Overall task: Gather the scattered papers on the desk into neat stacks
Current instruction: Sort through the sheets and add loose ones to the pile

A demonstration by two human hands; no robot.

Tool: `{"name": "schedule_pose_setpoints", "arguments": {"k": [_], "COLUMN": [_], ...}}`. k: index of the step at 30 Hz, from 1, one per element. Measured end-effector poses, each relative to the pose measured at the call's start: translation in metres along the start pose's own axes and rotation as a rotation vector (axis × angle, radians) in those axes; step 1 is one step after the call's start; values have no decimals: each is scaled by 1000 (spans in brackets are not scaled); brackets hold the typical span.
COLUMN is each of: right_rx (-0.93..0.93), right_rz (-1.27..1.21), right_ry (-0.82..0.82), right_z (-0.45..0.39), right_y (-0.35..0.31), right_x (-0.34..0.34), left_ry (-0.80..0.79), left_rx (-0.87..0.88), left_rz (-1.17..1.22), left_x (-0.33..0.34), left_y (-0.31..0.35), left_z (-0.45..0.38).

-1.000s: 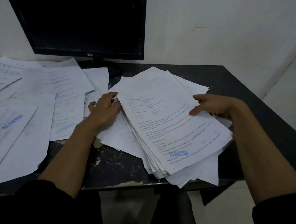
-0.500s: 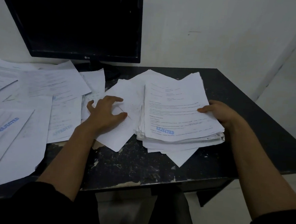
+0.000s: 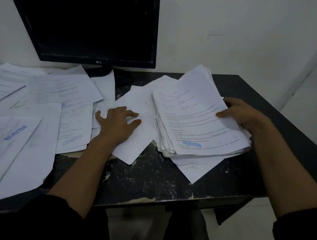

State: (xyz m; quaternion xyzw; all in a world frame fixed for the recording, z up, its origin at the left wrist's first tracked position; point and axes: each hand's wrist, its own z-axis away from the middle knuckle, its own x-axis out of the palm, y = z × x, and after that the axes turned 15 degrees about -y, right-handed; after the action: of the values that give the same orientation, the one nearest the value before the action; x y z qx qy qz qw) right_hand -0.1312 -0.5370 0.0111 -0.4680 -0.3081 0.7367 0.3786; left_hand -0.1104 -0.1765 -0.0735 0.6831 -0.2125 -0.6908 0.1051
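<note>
A thick stack of printed papers (image 3: 196, 123) lies at the right of the dark desk (image 3: 157, 181); its top sheet bears a blue REJECTED stamp. My right hand (image 3: 241, 116) grips the stack's right edge, thumb on top, and the far end of the stack is lifted. My left hand (image 3: 117, 122) rests with spread fingers on a loose white sheet (image 3: 132, 146) beside the stack. More loose sheets (image 3: 193, 169) stick out under the stack.
Scattered papers (image 3: 39, 98) cover the left half of the desk, some stamped REJECTED or APPROVED. A black monitor (image 3: 89, 20) stands at the back against the wall. The desk's front edge is chipped, and the floor shows to the right.
My right hand has pulled the stack to the right and turned it straighter, and its far end has risen. My left hand came off the stack and now lies on the loose sheet.
</note>
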Motion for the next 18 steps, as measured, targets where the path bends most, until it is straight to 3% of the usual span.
{"name": "schedule_pose_setpoints", "arguments": {"k": [8, 12, 18], "right_rx": [87, 156, 246], "right_rz": [19, 204, 220], "right_ry": [-215, -160, -178], "right_z": [-14, -23, -23], "right_y": [-17, -25, -28], "right_x": [-3, 7, 10], "left_ry": [-24, -36, -33], "left_rx": [-61, -76, -50], "left_rz": [0, -31, -47], "left_x": [1, 1, -1], "left_y": [-1, 1, 1], "left_z": [-3, -2, 1]}}
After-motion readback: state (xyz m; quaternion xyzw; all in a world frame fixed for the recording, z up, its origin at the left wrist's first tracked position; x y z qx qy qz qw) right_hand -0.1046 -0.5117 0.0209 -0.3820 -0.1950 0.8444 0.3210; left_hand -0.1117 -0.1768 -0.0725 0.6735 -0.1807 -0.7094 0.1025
